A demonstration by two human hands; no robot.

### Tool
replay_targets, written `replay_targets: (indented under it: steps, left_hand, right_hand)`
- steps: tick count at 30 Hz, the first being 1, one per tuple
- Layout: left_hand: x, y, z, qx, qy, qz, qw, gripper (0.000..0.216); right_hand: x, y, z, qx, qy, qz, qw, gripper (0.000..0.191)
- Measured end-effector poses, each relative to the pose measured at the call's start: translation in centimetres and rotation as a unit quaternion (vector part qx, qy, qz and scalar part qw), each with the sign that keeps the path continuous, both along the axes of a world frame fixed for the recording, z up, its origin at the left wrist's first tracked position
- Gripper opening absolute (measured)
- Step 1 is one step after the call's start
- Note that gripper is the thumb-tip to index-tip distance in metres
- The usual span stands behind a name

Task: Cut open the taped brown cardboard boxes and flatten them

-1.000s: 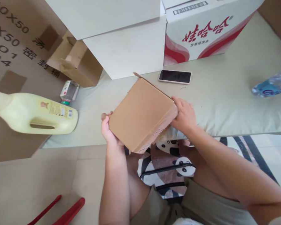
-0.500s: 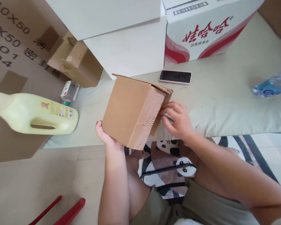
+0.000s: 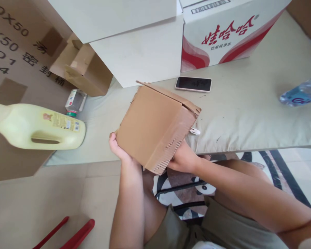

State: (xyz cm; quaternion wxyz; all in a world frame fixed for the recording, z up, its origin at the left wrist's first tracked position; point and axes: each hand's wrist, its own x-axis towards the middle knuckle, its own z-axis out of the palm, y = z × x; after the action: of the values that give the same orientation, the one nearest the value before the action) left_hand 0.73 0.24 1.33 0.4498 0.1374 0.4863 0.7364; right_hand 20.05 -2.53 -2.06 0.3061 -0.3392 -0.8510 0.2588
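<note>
Cardboard box (image 3: 155, 126) tilted over lap, above the mat's edge. Left hand (image 3: 119, 148) gripped its near corner; right hand (image 3: 182, 159) had dropped from the flap, now grasping its lower side. Phone (image 3: 193, 84) beyond.

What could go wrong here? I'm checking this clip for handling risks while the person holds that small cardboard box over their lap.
The cardboard box is held tilted in the air by the left hand and right hand at its lower edges only, so it might slip. Its torn, perforated edge by the right hand could scrape fingers. The phone lies just beyond the box and could get knocked.
</note>
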Motion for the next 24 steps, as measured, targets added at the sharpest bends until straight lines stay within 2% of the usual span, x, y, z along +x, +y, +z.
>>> replay_targets:
  steps: [4,10,16,20,24]
  left_hand:
    - [-0.9,-0.2,-0.2,0.014,0.0,-0.018,1.0,0.036]
    - [-0.2,-0.2,-0.7,0.026,0.005,-0.002,1.0,0.03]
    - [0.3,0.2,-1.1,0.024,0.0,-0.008,1.0,0.03]
    - [0.3,0.3,-1.0,0.012,-0.014,0.013,1.0,0.029]
    - [-0.1,0.1,-0.7,0.001,0.008,-0.011,1.0,0.033]
  right_hand:
    - [0.1,0.2,0.5,0.031,0.038,0.032,0.998,0.03]
    - [0.0,0.1,-0.2,0.041,0.009,0.001,0.999,0.028]
    - [-0.1,0.2,-1.3,0.062,0.033,-0.023,0.997,0.026]
    - [-0.5,0.1,-0.9,0.049,0.013,-0.046,0.998,0.024]
    - [-0.2,0.1,-0.3,0.107,-0.003,-0.02,0.994,0.021]
